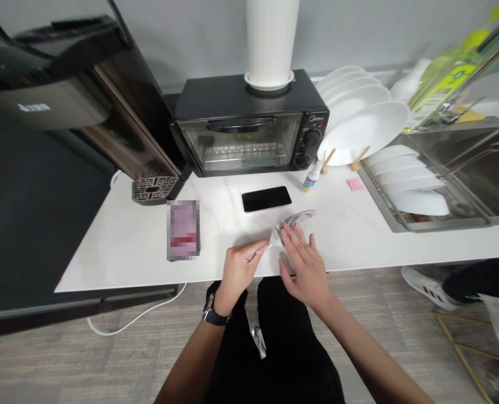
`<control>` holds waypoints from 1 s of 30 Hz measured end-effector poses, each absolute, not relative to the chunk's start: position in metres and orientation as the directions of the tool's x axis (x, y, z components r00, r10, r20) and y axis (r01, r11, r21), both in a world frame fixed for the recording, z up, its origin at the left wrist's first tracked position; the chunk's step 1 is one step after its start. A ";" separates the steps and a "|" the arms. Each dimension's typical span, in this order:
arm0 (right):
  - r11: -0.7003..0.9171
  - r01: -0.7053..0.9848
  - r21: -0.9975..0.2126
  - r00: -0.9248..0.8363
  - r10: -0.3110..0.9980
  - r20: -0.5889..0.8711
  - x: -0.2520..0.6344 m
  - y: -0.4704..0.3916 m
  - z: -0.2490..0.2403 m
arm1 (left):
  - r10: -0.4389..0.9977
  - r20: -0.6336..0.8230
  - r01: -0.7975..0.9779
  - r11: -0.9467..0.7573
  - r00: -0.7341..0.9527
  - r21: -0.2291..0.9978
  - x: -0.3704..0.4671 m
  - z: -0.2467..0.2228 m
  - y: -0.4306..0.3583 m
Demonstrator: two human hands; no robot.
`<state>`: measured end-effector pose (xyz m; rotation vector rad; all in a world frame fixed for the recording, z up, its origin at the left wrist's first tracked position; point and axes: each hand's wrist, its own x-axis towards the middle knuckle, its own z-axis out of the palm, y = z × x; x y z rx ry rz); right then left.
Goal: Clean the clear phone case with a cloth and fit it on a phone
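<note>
A crumpled, pale, partly see-through sheet or bag (277, 235) lies on the white counter near its front edge. My left hand (241, 267), with a black watch at the wrist, has its fingers closed on the sheet's left corner. Flat over the sheet's right part, my right hand (303, 262) has its fingers stretched out and its thumb apart. A grey curved edge (302, 215) shows just beyond my right fingertips; what it belongs to is unclear. Behind the hands lies a black phone (266, 199).
A toaster oven (249, 126) holds up a white pot (271, 39). Left are a drink machine (118, 123) and a blurred purple item (183, 230). Right are a small bottle (311, 178), pink note (355, 184), racked plates (362, 132) and a sink (480, 168). Another person's shoe (428, 287) shows lower right.
</note>
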<state>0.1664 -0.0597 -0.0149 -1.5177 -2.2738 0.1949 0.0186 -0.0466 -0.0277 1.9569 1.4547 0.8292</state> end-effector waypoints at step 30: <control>0.457 0.834 -0.310 -0.398 0.886 0.237 0.177 -0.050 -0.013 | 0.966 0.145 0.629 -0.249 0.212 0.737 0.019 -0.029 -0.047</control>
